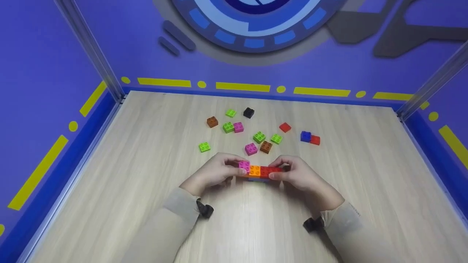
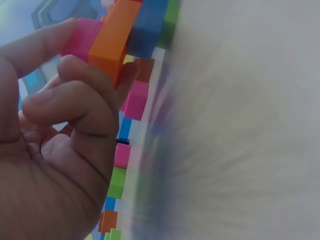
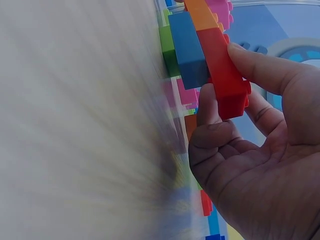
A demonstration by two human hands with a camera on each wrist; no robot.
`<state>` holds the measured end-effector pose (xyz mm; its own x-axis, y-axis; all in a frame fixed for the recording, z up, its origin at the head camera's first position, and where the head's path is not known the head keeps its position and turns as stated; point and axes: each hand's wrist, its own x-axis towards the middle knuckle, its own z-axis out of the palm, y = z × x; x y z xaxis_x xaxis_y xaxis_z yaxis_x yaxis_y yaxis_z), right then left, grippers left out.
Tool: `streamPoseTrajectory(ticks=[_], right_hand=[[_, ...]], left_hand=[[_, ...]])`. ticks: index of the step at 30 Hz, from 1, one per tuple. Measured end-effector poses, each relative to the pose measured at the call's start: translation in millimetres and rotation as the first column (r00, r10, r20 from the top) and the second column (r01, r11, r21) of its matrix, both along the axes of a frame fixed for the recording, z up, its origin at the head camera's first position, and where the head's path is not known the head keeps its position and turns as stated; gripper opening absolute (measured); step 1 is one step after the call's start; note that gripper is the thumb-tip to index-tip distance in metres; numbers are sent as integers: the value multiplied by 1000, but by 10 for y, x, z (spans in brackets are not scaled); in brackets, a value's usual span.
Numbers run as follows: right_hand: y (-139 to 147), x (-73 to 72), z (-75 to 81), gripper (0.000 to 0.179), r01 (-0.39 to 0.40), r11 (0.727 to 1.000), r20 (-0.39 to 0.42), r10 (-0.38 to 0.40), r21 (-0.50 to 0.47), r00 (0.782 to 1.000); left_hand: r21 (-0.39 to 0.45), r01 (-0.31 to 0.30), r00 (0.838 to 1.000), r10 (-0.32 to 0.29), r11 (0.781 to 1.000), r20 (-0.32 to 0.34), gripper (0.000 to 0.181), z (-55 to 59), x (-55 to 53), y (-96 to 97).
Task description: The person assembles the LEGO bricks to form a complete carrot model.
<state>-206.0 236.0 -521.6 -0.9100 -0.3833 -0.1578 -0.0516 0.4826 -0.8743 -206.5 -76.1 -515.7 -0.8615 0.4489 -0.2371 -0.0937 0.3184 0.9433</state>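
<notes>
Both hands hold one assembly of toy building bricks low over the table in front of the person. My left hand (image 1: 218, 170) pinches its left end, thumb and finger on the pink brick (image 1: 244, 165) that sits atop the orange brick (image 1: 255, 171). At the other end, my right hand (image 1: 298, 173) grips the red brick (image 1: 266, 171), thumb on its near side. Orange and red lie end to end in a row. Beneath them runs a blue brick (image 3: 187, 47), with a green brick (image 3: 168, 50) under that, best seen in the right wrist view.
Loose bricks lie scattered beyond the hands: green (image 1: 204, 147), pink (image 1: 251, 148), brown (image 1: 266, 147), black (image 1: 249, 112) and red (image 1: 285, 127). A blue brick (image 1: 306, 136) adjoins a red one (image 1: 315, 140) at the right. Blue patterned panels (image 1: 204, 69) enclose the wooden table (image 1: 146, 146).
</notes>
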Motion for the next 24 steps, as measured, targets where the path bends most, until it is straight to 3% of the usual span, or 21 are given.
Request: streamPoseTrajectory(ticks=[13,24], right_hand=[[44,-56,-57,27,-31,999,11,31,-10,999],[87,-91,-46,33,6,998,44,-3,-69,999]], left_hand=[[26,-4,999,4,1000,-35,43,-42,-12,30],[-55,17,987,-25,998,-157,46,-25,-12,34]])
